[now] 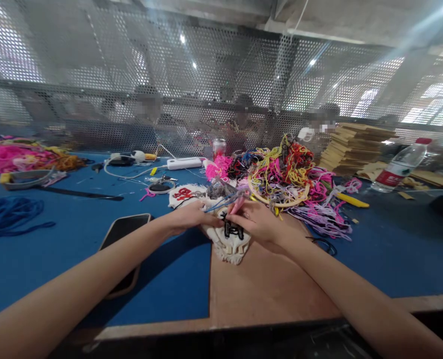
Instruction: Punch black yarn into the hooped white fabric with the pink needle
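Observation:
A white fringed cloth piece (229, 242) with black stitched marks lies on a brown board (262, 284). My left hand (191, 217) is closed on the cloth's left edge. My right hand (255, 219) is pinched shut on a pink tool (237, 205) over the black marks, with blue threads (217, 204) running between the two hands. Just beyond the hands sits a wooden hoop (281, 202) under a heap of coloured yarn (281, 167). Behind my left hand lies another white cloth with red stitching (184, 193).
A dark phone (126, 232) lies on the blue table (57, 249) under my left forearm. Blue cord (8, 212) is far left, a cardboard stack (356, 144) and water bottle (399, 167) at right. Other people sit behind a perforated mesh screen (221, 89).

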Demonstrator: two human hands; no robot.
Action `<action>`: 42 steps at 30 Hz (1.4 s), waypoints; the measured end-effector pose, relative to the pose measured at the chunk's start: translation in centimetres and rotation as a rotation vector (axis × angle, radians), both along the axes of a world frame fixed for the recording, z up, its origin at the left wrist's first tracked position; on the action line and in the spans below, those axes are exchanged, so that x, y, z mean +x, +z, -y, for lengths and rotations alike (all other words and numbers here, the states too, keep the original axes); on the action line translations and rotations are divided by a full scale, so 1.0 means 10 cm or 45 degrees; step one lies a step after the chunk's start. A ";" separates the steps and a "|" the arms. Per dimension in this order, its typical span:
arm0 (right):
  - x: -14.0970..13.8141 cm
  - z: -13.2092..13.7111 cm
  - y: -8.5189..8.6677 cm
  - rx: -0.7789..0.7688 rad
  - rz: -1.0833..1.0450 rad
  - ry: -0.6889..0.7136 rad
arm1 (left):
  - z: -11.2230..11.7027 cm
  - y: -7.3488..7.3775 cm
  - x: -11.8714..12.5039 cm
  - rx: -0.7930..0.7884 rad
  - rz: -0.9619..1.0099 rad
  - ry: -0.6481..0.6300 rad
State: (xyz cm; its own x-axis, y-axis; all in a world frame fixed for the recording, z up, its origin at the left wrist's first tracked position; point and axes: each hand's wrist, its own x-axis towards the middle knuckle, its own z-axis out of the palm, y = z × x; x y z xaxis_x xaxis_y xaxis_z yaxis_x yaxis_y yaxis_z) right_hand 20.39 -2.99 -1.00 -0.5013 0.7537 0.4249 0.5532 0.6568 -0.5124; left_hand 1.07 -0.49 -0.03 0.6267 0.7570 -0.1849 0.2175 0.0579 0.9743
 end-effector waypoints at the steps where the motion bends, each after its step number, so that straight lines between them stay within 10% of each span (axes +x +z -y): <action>1: 0.00 -0.01 0.01 0.010 0.005 -0.001 | 0.01 0.00 0.01 -0.002 0.010 0.007; 42: 0.02 0.04 0.02 0.163 0.058 -0.047 | 0.02 -0.05 0.03 0.079 -0.006 0.110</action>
State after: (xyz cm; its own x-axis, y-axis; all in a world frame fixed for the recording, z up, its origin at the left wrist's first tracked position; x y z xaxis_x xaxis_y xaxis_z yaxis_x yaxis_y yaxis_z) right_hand 20.62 -3.35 -0.80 -0.4950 0.7134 0.4960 0.5991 0.6937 -0.3999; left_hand 1.42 -0.68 -0.51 0.5581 0.8180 -0.1391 0.2191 0.0164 0.9756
